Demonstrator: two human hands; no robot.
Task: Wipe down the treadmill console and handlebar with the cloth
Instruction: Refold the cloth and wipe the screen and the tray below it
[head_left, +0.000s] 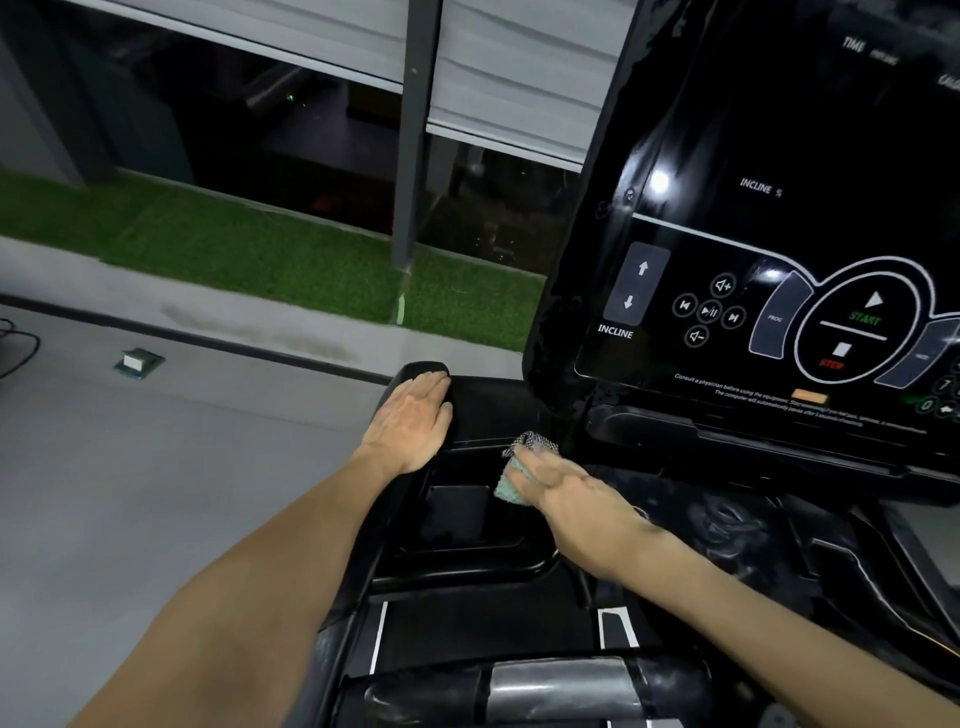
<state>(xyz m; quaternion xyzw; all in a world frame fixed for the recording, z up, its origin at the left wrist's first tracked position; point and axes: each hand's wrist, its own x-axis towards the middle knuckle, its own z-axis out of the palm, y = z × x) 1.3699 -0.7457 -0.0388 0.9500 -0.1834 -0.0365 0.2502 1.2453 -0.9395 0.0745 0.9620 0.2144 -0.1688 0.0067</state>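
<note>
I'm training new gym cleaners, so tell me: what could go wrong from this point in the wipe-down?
1. The cloth sits by the lower corner of the console, near the INCLINE arrows and START key; an upward wipe might press them if the machine is powered.
2. The right hand looks flat on the cloth rather than gripping it, so the cloth could slip into the recessed tray.
3. The left hand rests on the side arm, so that spot may go unwiped.

My right hand (566, 493) covers most of the cloth (506, 488); only a checked corner and a pale edge show, and my fingers (530, 465) there are blurred. The console (753, 234) runs off the top and right edges. Its small print (769, 402) is too fine to read. The bottom edge cuts the handlebar (561, 686).
</note>
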